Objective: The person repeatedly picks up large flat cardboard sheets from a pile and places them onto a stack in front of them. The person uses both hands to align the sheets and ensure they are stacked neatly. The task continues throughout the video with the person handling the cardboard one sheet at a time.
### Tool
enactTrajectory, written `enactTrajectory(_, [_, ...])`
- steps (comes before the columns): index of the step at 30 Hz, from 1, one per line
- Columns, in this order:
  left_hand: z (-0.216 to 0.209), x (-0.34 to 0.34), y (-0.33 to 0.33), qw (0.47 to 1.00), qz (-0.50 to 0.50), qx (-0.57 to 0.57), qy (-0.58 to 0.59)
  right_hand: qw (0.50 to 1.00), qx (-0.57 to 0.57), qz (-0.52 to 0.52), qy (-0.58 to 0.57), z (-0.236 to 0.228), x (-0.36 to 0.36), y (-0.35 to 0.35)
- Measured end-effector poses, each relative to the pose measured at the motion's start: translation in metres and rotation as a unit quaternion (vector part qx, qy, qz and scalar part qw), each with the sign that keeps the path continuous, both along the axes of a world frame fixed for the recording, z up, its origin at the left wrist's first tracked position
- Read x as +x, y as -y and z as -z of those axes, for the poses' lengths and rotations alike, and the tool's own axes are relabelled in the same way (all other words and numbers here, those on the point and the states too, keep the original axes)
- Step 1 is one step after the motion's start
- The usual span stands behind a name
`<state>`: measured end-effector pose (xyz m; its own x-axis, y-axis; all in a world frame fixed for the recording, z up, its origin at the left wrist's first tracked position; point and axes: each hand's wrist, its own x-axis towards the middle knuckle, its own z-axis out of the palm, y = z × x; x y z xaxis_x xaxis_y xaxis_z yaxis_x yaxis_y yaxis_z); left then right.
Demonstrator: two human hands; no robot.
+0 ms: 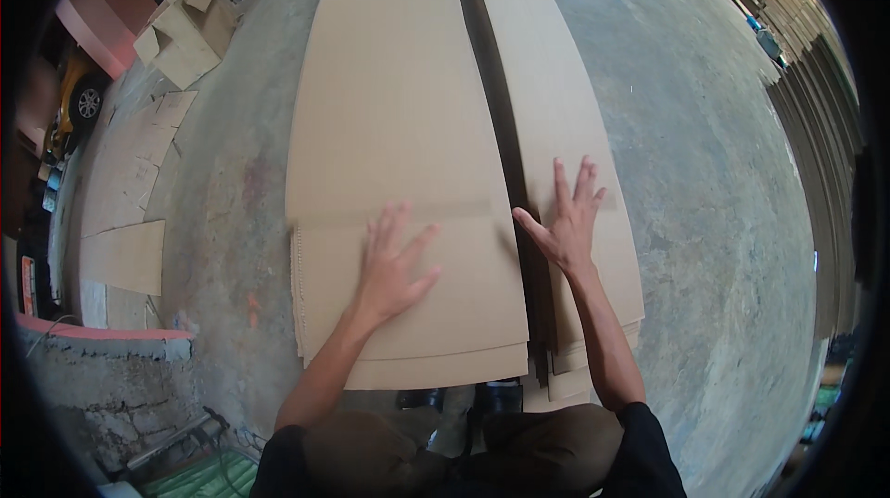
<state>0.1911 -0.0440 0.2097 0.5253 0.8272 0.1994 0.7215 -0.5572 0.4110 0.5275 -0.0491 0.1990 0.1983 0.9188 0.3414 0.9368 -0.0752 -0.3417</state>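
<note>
Two long stacks of brown cardboard sheets run away from me side by side, split by a narrow dark gap. Over the near end of the wider left stack (399,108) is my left hand (394,266), its fingers spread and slightly blurred. My right hand (570,220) has its fingers apart above the narrower right stack (547,62), with the thumb reaching toward the gap. Neither hand holds anything; whether the palms touch the cardboard I cannot tell. A crosswise crease marks the left stack beside my left fingertips. Sheet edges show unevenly at the near ends.
An open cardboard box (190,30) stands at the far left, with flattened cardboard (125,257) on the concrete floor (236,173) nearer me. A low block wall (120,396) is at lower left. Tall stacks of cardboard (816,146) line the right side.
</note>
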Motion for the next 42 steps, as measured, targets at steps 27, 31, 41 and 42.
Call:
enactTrajectory(27, [0.018, 0.083, 0.018, 0.974, 0.213, -0.029, -0.071, 0.990, -0.132, 0.054, 0.007, 0.035, 0.006, 0.058])
enactTrajectory(31, [0.026, 0.090, 0.016, 0.975, 0.206, -0.005, -0.078, 0.985, -0.147, 0.089, 0.020, 0.035, -0.001, 0.056])
enactTrajectory(41, [0.026, 0.078, 0.040, 0.977, 0.199, -0.002, -0.082, 0.983, -0.149, 0.104, 0.024, 0.036, -0.004, 0.055])
enactTrajectory(42, [0.026, 0.077, 0.040, 0.977, 0.197, -0.003, -0.080, 0.983, -0.149, 0.106, 0.024, 0.037, -0.005, 0.053])
